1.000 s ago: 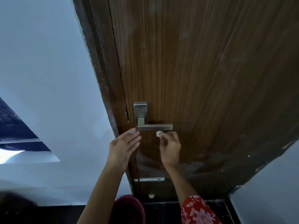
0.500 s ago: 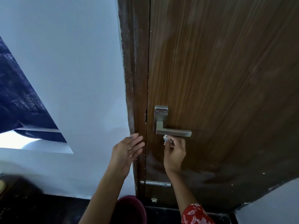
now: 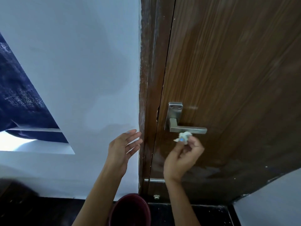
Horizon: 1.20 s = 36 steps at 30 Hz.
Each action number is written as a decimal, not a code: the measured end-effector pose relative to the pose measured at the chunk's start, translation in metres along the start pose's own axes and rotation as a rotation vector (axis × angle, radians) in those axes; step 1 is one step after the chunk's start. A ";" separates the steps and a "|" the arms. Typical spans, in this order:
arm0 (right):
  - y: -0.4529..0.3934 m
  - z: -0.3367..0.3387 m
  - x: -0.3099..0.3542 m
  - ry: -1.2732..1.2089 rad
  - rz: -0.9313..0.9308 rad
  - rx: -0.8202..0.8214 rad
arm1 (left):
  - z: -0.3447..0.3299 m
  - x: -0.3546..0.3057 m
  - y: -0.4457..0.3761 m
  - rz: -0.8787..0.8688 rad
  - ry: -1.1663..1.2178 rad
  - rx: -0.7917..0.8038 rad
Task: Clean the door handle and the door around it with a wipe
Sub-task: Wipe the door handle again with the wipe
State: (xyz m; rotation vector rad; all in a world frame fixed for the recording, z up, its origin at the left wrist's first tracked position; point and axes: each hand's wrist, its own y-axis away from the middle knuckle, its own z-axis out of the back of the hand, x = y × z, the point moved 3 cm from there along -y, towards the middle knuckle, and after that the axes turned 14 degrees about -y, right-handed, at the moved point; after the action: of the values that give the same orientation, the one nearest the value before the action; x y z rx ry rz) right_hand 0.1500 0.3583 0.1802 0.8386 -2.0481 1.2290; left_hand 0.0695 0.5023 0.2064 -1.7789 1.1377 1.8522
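Head view, single frame, catalogued as follows. Door (image 3: 228, 79): brown wood-grain panel, shut against a darker frame (image 3: 146, 79), filling the right of the view; pale smears showed low on the panel, near the floor. Door handle (image 3: 187, 129): brushed-metal lever on an upright backplate, set close to the door's latch edge; its long axis ran level, from the pivot near the latch edge out to a free end pointing right. Wipe (image 3: 183, 137): small, white, crumpled into a wad, sitting just under the lever near mid-length, touching or very nearly touching its underside; which of the two could not be told. Right hand (image 3: 180, 159): directly below the handle, fingers curled and pinching the wipe at the fingertips, somewhat blurred. Left hand (image 3: 123, 147): empty, fingers spread and extended, held before the white wall (image 3: 73, 70) with its fingertips just beside the door frame, apart from the handle. The handle lay above the right hand and up to the right of the left; the right hand was plainly the nearer. Judged step: wiping the lever's underside, so the stroke would likely follow that level axis, left or right. Also noted: a dark red bucket (image 3: 130, 209) on the dark floor beneath the arms.
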 end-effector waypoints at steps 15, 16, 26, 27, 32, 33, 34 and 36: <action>-0.005 -0.012 0.000 0.145 0.080 0.136 | 0.000 -0.004 -0.002 0.009 -0.034 0.071; -0.007 -0.011 0.000 0.139 0.074 0.103 | 0.003 -0.004 -0.002 0.006 -0.034 0.059; 0.029 -0.024 -0.027 0.202 0.050 0.357 | 0.012 -0.005 -0.003 -0.015 -0.063 -0.023; 0.031 -0.029 -0.024 0.210 0.075 0.425 | 0.011 -0.005 -0.003 -0.019 -0.065 -0.029; 0.029 -0.054 -0.032 0.469 0.103 0.577 | 0.005 -0.011 -0.002 -0.069 -0.095 -0.039; 0.029 -0.055 -0.039 0.555 0.137 0.586 | 0.003 -0.012 -0.002 -0.078 -0.104 -0.037; 0.030 -0.054 -0.048 0.642 0.166 0.622 | 0.002 -0.012 -0.001 -0.086 -0.112 -0.036; 0.035 -0.047 -0.063 0.771 0.169 0.704 | 0.000 -0.013 -0.001 -0.094 -0.116 -0.035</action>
State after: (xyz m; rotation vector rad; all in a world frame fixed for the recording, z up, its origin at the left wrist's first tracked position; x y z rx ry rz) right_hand 0.1707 0.4274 0.1324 0.3577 -1.0778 2.0220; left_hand 0.0722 0.5070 0.2186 -1.6887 0.9677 1.9036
